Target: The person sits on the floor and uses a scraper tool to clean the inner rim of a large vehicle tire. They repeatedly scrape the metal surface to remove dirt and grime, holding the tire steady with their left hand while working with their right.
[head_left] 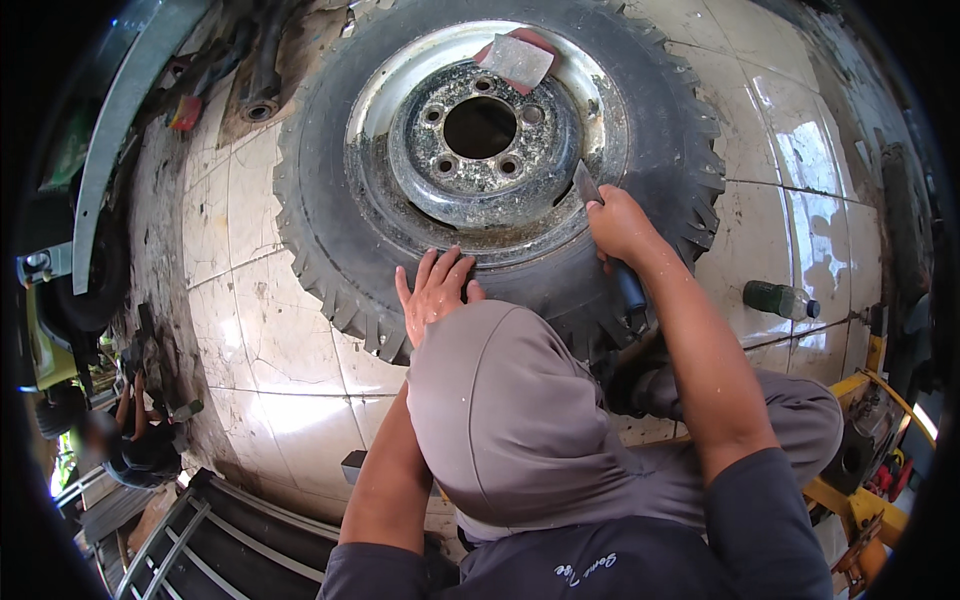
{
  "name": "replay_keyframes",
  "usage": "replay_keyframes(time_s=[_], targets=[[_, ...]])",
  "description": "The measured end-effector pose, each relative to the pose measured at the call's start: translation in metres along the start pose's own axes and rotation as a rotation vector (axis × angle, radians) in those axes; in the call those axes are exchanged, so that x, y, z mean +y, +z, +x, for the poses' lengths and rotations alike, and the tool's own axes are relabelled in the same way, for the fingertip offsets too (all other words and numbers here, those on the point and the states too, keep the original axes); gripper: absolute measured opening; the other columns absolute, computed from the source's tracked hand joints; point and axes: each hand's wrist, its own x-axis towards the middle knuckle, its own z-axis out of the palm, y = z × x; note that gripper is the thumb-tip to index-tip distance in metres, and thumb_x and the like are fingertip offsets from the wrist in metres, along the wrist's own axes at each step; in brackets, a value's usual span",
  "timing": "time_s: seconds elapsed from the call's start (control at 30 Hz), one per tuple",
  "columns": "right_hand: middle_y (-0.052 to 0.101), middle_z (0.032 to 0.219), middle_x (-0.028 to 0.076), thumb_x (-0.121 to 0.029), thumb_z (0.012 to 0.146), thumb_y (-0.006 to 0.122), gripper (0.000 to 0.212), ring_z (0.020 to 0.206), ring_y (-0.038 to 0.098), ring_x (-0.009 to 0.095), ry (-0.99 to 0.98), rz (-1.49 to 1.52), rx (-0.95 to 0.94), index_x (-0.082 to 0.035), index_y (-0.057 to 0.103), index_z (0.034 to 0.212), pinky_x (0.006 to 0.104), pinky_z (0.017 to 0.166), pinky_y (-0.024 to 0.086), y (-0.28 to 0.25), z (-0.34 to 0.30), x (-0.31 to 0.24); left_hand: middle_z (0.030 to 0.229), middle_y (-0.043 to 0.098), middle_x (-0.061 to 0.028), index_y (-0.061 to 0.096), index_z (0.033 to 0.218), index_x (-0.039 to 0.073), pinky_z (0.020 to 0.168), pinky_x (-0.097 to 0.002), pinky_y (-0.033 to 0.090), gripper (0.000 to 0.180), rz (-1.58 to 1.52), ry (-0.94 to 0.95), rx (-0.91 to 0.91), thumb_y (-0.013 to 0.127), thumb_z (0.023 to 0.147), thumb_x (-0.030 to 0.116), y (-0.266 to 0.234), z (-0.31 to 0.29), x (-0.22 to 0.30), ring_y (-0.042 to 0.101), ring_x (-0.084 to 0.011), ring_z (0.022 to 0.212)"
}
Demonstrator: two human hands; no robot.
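A large knobbly tyre (305,180) lies flat on the floor, fitted on a worn metal wheel rim (440,192) with flaking paint and bolt holes round its centre. My right hand (618,228) is closed round a flat-bladed tool with a blue handle (628,287). Its blade tip is at the right edge of the rim, but I cannot tell whether it touches. My left hand (437,288) rests with fingers spread on the near sidewall, part of it hidden behind my knee. A folded piece of sandpaper (518,62), grey and reddish, lies on the far side of the rim.
On the tiled floor (225,225) to the right lies a green plastic bottle (780,300). A yellow metal frame (855,500) stands at the lower right. Dark slatted metalwork (235,530) is at the lower left. Another person (140,450) is farther off on the left.
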Motion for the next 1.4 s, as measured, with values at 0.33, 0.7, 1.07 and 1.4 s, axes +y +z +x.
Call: replay_keyframes(time_s=[0.33,0.7,1.07,1.4], targets=[[0.064,0.076,0.020,-0.017,0.104,0.046,0.038,0.055,0.065,0.031,0.037,0.068,0.006,0.011,0.050,0.131,0.0462,0.052,0.054,-0.006,0.002,-0.007,0.144,0.059,0.0017,0.069,0.128,0.023,0.123,-0.0608,0.013,0.042,-0.012,-0.009,-0.033,0.061,0.087,0.028,-0.005,0.002,0.004,0.044,-0.0221,0.144],[0.060,0.074,0.013,-0.018,0.105,0.047,0.033,0.055,0.061,0.023,0.044,0.080,-0.061,0.008,0.051,0.125,0.0424,0.050,0.051,-0.001,-0.003,-0.001,0.142,0.061,-0.0011,0.071,0.126,0.017,0.125,-0.0583,0.013,0.040,-0.048,-0.022,-0.030,0.059,0.088,0.027,-0.007,0.003,0.007,0.044,-0.0251,0.143],[0.068,0.084,0.026,-0.017,0.103,0.048,0.040,0.063,0.070,0.035,-0.044,-0.152,-0.028,0.011,0.053,0.131,0.0468,0.064,0.056,-0.001,0.005,0.013,0.143,0.061,-0.0014,0.071,0.125,0.017,0.124,-0.0602,0.014,0.040,-0.044,0.005,-0.011,0.060,0.088,0.026,-0.009,0.006,0.010,0.045,-0.0257,0.143],[0.070,0.102,0.030,-0.018,0.101,0.053,0.039,0.091,0.072,0.042,-0.051,-0.095,-0.041,0.009,0.059,0.128,0.0485,0.089,0.053,0.004,0.013,0.033,0.142,0.061,-0.0014,0.071,0.126,0.017,0.124,-0.0599,0.014,0.041,-0.036,0.008,-0.016,0.059,0.088,0.026,-0.009,0.004,0.011,0.044,-0.0250,0.143]])
